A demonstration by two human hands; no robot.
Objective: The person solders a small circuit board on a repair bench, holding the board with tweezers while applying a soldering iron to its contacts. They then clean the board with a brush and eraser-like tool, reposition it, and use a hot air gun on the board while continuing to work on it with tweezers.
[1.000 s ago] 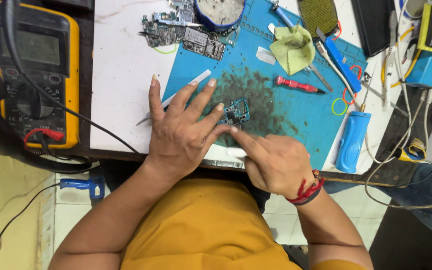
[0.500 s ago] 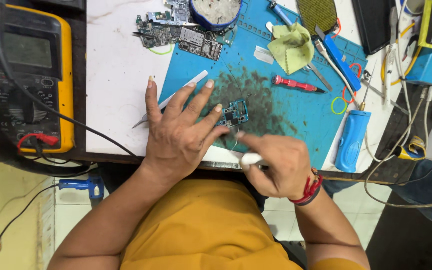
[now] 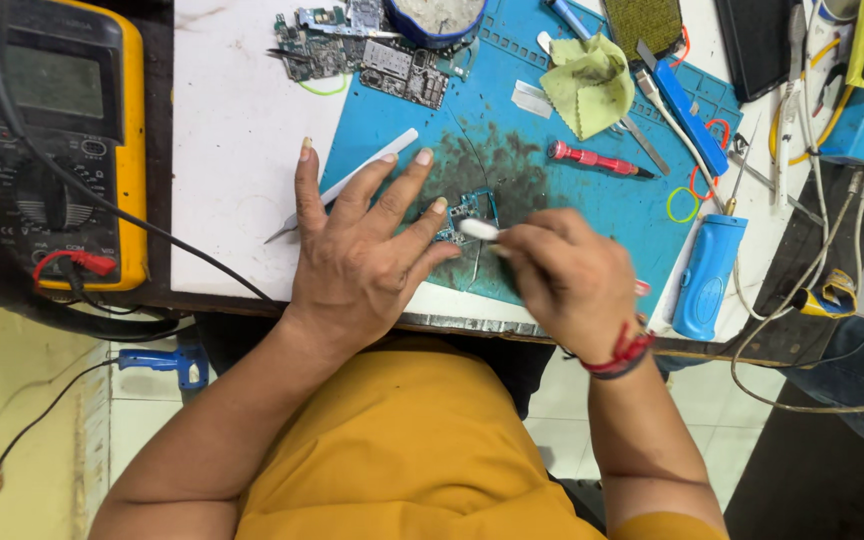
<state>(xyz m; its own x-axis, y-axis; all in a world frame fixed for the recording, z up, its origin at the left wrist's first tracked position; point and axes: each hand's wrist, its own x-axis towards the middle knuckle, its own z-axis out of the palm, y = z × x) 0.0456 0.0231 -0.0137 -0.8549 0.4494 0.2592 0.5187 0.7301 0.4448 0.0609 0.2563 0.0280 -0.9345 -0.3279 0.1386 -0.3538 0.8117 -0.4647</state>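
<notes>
Plainly, one blue work mat (image 3: 592,215) carries one small circuit board (image 3: 472,210). One left hand (image 3: 367,255) lies flat, fingers spread, pinning the board's edge. One right hand (image 3: 567,275) is clenched around one white swab (image 3: 479,229) touching the board.

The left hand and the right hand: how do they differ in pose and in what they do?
The left hand lies flat with fingers spread, pressing the small circuit board onto the blue mat; the right hand is curled.
The left hand holds nothing; the right hand grips a white-tipped tool at the board.
Only the right wrist wears a red band.
Both are bare.
</notes>
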